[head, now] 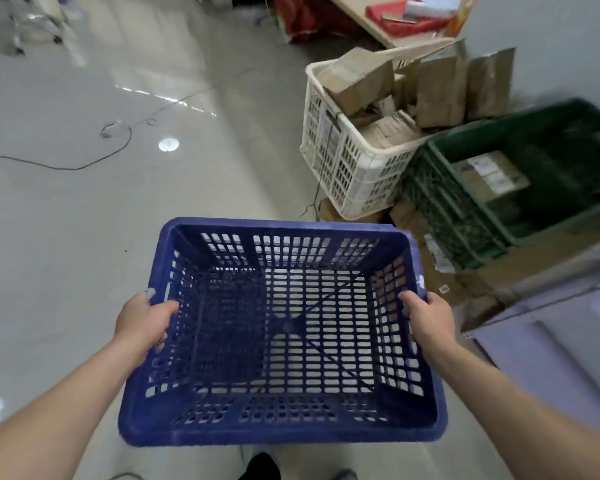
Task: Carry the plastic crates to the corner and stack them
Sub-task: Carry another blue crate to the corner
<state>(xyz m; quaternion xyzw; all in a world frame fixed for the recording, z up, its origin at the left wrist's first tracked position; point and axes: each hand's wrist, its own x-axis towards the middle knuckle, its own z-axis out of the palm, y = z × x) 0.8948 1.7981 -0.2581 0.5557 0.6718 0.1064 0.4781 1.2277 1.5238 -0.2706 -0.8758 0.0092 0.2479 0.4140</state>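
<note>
Hands first: the left hand curls its fingers over the left rim of the blue crate, and the right hand grips the right rim the same way, so the empty crate hangs between them above the shiny tiled floor. Ahead and to the right of the right hand sits a white crate stuffed with brown paper packages, and just beside it, further right, a green crate with boxes inside rests on flattened cardboard. Out past the left hand a thin black cable trails across the floor.
</note>
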